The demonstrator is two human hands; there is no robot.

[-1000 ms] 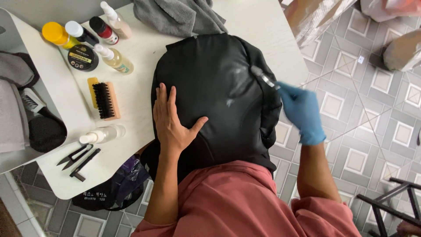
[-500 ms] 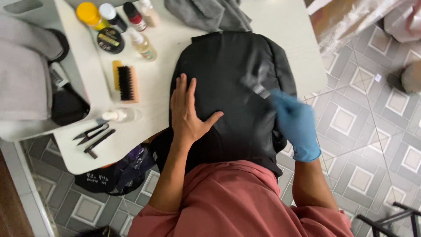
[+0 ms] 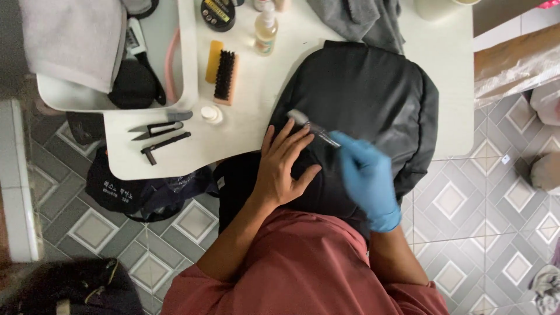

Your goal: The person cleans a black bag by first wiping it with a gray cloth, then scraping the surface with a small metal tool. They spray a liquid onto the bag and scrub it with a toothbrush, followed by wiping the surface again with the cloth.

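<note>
A black bag (image 3: 361, 111) lies on the white table (image 3: 256, 134), overhanging its near edge. The bare left hand (image 3: 284, 166) presses flat on it, fingers spread. The gloved right hand (image 3: 366, 175) pinches a small brush (image 3: 312, 125), bristles on the fabric. Should the left hand ease, the smooth, puffy bag could slide off the edge.
</note>
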